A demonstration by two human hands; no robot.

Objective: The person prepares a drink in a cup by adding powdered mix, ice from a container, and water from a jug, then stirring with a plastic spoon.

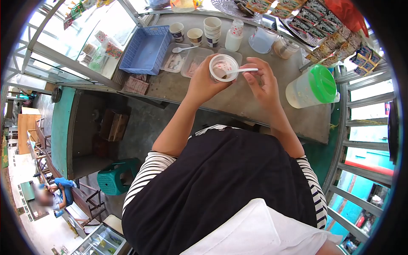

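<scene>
My left hand [204, 83] is wrapped round a clear plastic cup [213, 69] with a white rim and red marks. The cup is tilted toward me above the counter, and a little brownish content shows inside. A white plastic spoon [250, 69] leans out over the cup's right rim. At its handle, the thumb and fingertips of my right hand [265, 83] close lightly, and the handle's end sticks out between them. Just behind the cup, clear lidded containers [173, 59] lie on the counter, one with another white spoon [184, 49] on top.
Behind stand a blue basket [146, 51], stacked paper cups [212, 30] and a white container [233, 41]. A green-lidded pitcher [304, 89] is at the right, under hanging sachets [318, 17]. A green stool [112, 180] stands at lower left. A person [63, 193] sits outside.
</scene>
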